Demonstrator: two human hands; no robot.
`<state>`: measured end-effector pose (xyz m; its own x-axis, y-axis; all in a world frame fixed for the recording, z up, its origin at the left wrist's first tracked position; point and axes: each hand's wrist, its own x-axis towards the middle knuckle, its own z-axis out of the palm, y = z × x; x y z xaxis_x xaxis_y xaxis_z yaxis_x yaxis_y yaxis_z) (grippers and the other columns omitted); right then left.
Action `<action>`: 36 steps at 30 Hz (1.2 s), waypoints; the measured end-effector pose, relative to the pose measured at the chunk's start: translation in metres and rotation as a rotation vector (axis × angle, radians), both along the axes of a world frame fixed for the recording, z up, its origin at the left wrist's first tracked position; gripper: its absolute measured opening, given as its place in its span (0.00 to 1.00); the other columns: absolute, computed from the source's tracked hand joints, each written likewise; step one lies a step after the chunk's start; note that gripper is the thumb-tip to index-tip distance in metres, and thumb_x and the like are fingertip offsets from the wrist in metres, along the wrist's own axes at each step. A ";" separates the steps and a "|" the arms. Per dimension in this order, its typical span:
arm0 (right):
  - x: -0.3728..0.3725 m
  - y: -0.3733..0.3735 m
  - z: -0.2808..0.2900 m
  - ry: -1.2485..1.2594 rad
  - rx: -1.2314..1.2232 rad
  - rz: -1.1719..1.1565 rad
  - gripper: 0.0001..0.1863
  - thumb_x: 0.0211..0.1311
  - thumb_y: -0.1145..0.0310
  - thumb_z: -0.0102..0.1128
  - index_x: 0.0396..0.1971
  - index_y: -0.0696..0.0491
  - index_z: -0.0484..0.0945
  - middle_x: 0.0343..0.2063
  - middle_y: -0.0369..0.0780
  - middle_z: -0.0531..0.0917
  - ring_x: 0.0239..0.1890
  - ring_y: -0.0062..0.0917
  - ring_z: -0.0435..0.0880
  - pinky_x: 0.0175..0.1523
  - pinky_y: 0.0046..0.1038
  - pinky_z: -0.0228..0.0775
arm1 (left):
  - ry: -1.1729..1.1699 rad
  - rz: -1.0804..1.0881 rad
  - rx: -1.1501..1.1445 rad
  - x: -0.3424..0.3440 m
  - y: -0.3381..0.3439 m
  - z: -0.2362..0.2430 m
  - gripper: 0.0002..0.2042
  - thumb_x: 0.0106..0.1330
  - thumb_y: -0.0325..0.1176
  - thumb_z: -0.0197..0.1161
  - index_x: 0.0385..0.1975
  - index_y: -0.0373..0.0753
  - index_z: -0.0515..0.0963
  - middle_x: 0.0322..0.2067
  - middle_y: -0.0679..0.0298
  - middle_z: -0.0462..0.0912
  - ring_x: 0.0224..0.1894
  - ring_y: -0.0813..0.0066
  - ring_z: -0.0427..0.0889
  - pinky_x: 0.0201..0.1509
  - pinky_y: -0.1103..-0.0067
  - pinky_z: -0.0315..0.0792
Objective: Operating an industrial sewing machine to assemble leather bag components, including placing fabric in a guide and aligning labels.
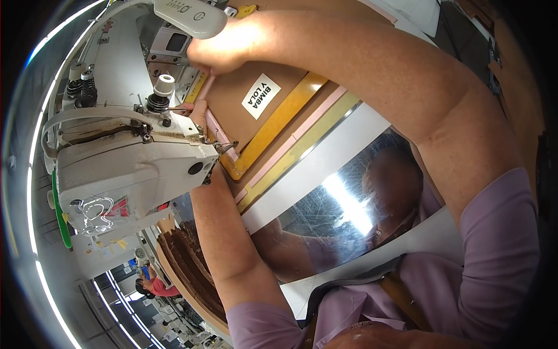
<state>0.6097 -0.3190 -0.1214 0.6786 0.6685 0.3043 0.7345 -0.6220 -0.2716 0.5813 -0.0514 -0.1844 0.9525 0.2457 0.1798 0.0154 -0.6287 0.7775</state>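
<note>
A brown panel (232,99) lies at the white sewing machine (133,157), with a white printed label (261,96), a mustard-yellow strip (282,119) and pink strips on it. My left forearm passes behind the machine head, which hides most of my left hand (199,114). Its visible fingertips touch the panel's edge beside the pink strip (218,129), close to the needle area. At the far edge of the panel, under the lamp, is my right hand (218,53). Glare washes it out, and its fingers bend down toward the panel's far corner, partly hidden.
A lamp (192,16) hangs over the far end of the machine. Nearer me lies a scratched, shiny metal plate (343,203) on a white surface. Brown pieces (189,262) are stacked at lower left. A person in red (160,286) sits in the background.
</note>
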 end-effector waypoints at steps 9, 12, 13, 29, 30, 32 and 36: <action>-0.021 0.032 -0.021 -0.002 -0.101 0.080 0.12 0.63 0.63 0.63 0.44 0.47 0.87 0.43 0.42 0.87 0.51 0.39 0.85 0.54 0.41 0.78 | -0.112 -0.037 -0.066 0.006 0.022 -0.014 0.15 0.56 0.33 0.79 0.34 0.34 0.79 0.29 0.64 0.82 0.26 0.78 0.76 0.34 0.81 0.71; -0.019 0.034 -0.023 0.058 -0.139 0.098 0.15 0.65 0.62 0.62 0.48 0.47 0.87 0.50 0.40 0.84 0.57 0.36 0.81 0.59 0.39 0.75 | -0.164 -0.119 -0.037 -0.005 0.010 -0.015 0.15 0.57 0.33 0.79 0.35 0.34 0.80 0.30 0.63 0.82 0.28 0.78 0.77 0.36 0.81 0.72; -0.019 0.033 -0.024 0.060 -0.140 0.095 0.15 0.65 0.62 0.62 0.48 0.47 0.87 0.50 0.40 0.84 0.57 0.36 0.81 0.59 0.39 0.75 | -0.181 -0.147 -0.027 -0.008 0.006 -0.015 0.15 0.57 0.33 0.79 0.35 0.34 0.80 0.31 0.63 0.83 0.29 0.77 0.77 0.37 0.81 0.72; -0.033 0.029 -0.009 0.064 -0.179 0.101 0.20 0.56 0.56 0.66 0.49 0.45 0.88 0.53 0.39 0.81 0.60 0.34 0.77 0.63 0.38 0.73 | 0.106 -0.452 -0.741 -0.075 -0.017 0.012 0.16 0.61 0.22 0.72 0.48 0.34 0.78 0.53 0.60 0.79 0.53 0.73 0.80 0.57 0.75 0.76; -0.033 0.031 -0.008 0.054 -0.189 0.104 0.21 0.56 0.55 0.67 0.49 0.45 0.88 0.53 0.40 0.81 0.60 0.34 0.77 0.63 0.38 0.73 | -0.039 -0.540 -0.257 -0.087 -0.022 0.016 0.15 0.62 0.22 0.72 0.48 0.35 0.79 0.53 0.61 0.79 0.54 0.72 0.79 0.58 0.73 0.76; -0.031 0.031 -0.008 0.045 -0.200 0.117 0.21 0.56 0.55 0.67 0.49 0.44 0.88 0.53 0.40 0.81 0.60 0.34 0.77 0.63 0.38 0.73 | 0.042 -0.488 -0.157 -0.106 -0.024 0.023 0.15 0.62 0.22 0.71 0.48 0.35 0.79 0.54 0.60 0.79 0.54 0.73 0.79 0.58 0.74 0.75; -0.035 0.027 -0.010 0.022 -0.179 0.138 0.23 0.55 0.53 0.68 0.50 0.45 0.88 0.53 0.41 0.80 0.62 0.35 0.76 0.65 0.38 0.72 | -0.002 -0.602 0.098 -0.125 -0.037 0.031 0.17 0.66 0.20 0.68 0.53 0.33 0.76 0.53 0.60 0.78 0.49 0.76 0.81 0.58 0.78 0.75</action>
